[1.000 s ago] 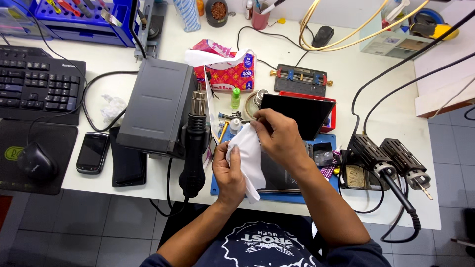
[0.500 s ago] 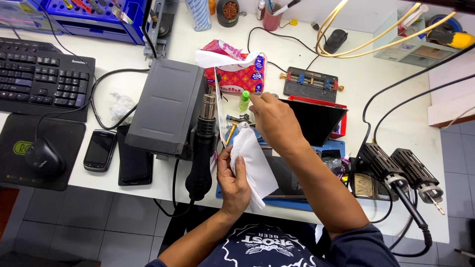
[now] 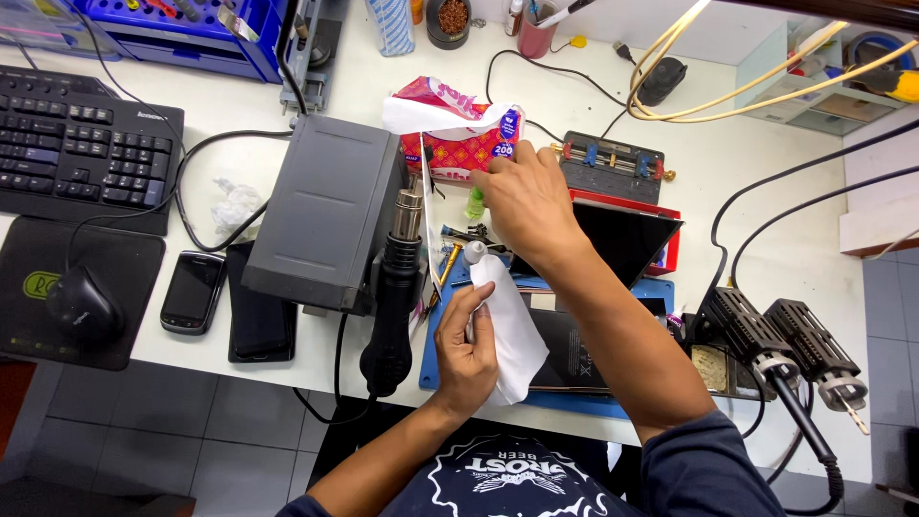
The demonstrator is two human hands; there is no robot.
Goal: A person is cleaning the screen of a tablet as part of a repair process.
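1. Left hand (image 3: 467, 347): closed in a grip around a folded white tissue (image 3: 509, 330), which hangs down and to the right from the fingers over the blue work mat (image 3: 436, 369) at the near edge of the surface (image 3: 766, 191).

2. Right hand (image 3: 522, 196): reached out to the far side of the mat, fingers curled together at the front face of the red tissue box (image 3: 459, 144). Whether the fingertips pinch anything cannot be told — they are turned away from the camera.

3. A small green bottle (image 3: 476, 203) stands just left of the right hand, touching or nearly touching its thumb side, between the box and the mat.

4. Governing relation: the held tissue lies near of the right hand and slightly left of it; its long axis runs from far-left to near-right (roughly along the right forearm). The left hand has it; the right hand is the nearer one to the box and the bottle.

5. Surroundings: a hot-air handpiece (image 3: 394, 292) lies just left of the left hand, its nozzle pointing far, against a grey station (image 3: 325, 211). A dark panel (image 3: 627, 239) rests right of the right wrist.
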